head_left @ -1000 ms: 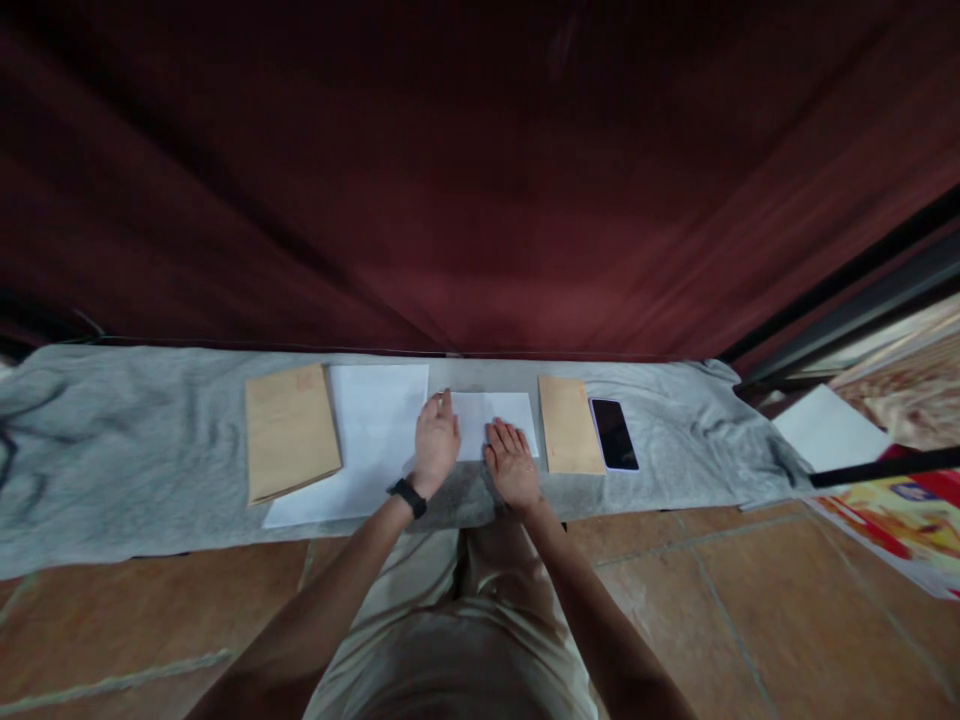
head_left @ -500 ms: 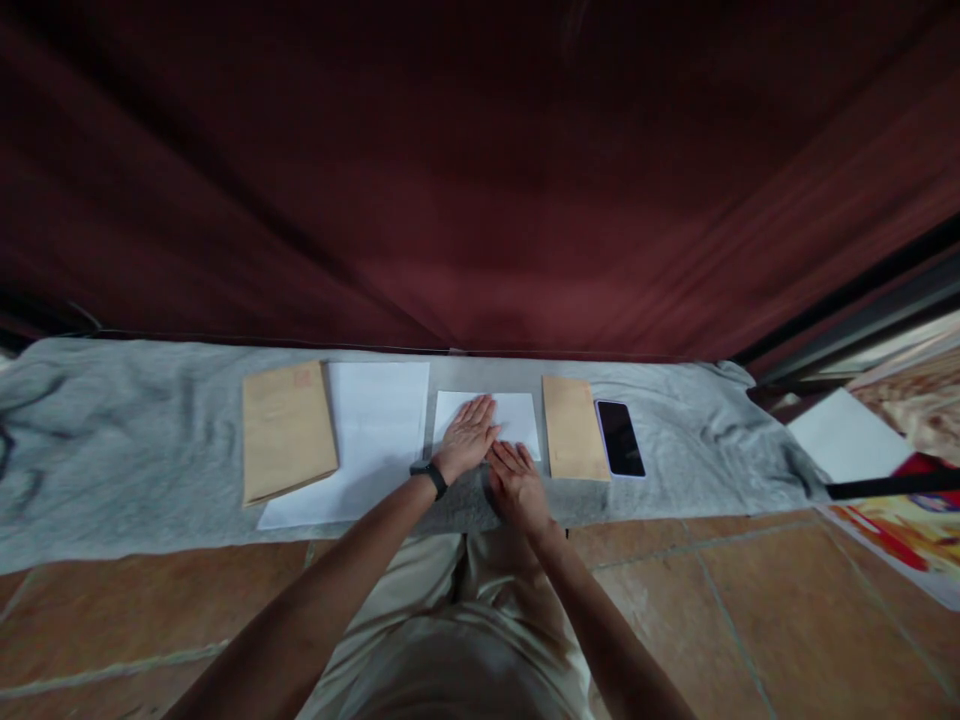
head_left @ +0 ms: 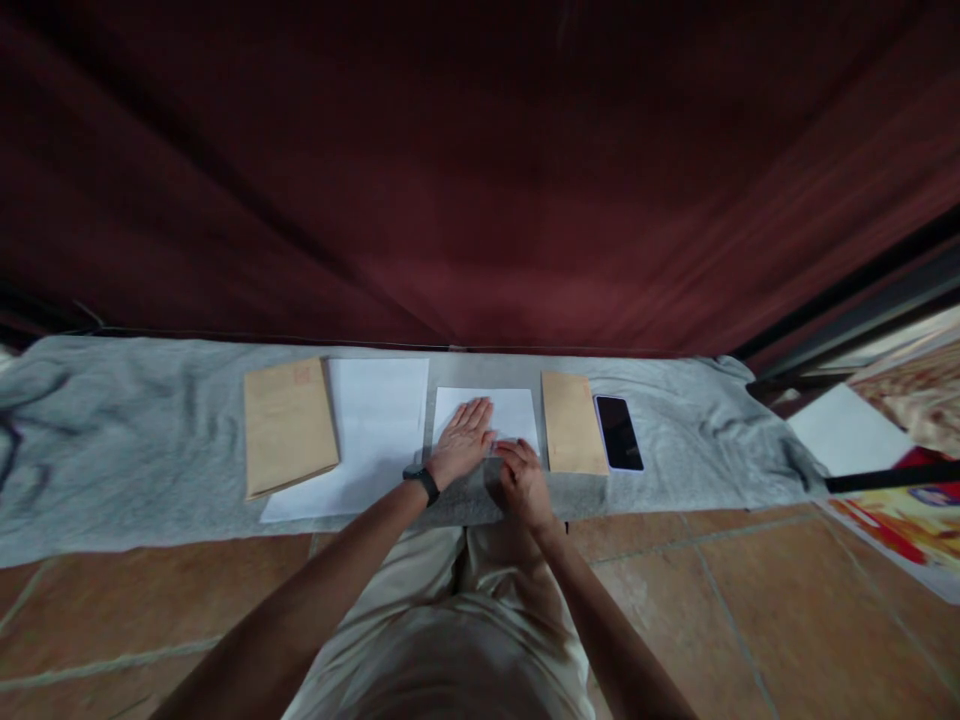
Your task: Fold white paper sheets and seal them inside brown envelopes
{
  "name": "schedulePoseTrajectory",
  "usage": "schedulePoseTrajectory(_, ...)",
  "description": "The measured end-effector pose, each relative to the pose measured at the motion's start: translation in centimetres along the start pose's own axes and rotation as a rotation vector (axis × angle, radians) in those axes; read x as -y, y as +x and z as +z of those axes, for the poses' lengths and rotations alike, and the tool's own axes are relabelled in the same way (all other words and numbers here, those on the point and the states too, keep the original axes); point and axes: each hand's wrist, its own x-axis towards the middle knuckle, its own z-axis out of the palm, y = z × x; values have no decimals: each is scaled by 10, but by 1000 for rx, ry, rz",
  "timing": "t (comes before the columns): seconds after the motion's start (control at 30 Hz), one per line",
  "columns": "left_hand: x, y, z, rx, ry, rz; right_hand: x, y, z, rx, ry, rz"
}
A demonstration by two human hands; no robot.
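Note:
A small rectangle of white paper (head_left: 511,409) lies on the grey cloth in front of me, with its near edge toward my body. My left hand (head_left: 463,440) rests flat on its left half, palm down, fingers stretched out. At the paper's near edge, my right hand (head_left: 523,484) has its fingers curled and drawn together, with the fingertips on that edge. The thumb of this hand is mostly hidden. Just right of the paper lies a brown envelope (head_left: 574,424). Larger white sheets (head_left: 379,420) lie to the left, partly under brown envelopes (head_left: 289,428).
A phone (head_left: 619,433) with a dark screen lies beside the right envelope. The grey cloth (head_left: 697,430) covers a narrow ledge against a dark red fabric wall (head_left: 480,220). Brown floor tiles (head_left: 675,580) show below. A white sheet (head_left: 850,432) is at the far right.
My right hand's fingers have gone from stretched out to curled, moving slightly right along the paper's near edge. My left hand stays flat on the paper.

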Motion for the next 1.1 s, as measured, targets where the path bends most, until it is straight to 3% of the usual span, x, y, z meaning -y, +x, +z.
schedulePoseTrajectory(0.13, -15, -31, -5, 15, 0, 31, -2, -1, 4, -52, 0, 41)
schedulePoseTrajectory(0.3, -30, -65, -9, 33, 9, 64, -3, -1, 4, -30, -40, 63)
schedulePoseTrajectory(0.43, -37, -82, -10, 12, 43, 84, 0, 4, 3, 51, -65, -10)
schedulePoseTrajectory(0.77, -41, -85, -12, -20, 73, 68, -3, 60, 20, 229, -336, -96)
schedulePoseTrajectory(1.1, -40, -85, -10, -33, 72, 54, -25, 106, 27, 103, -492, -32)
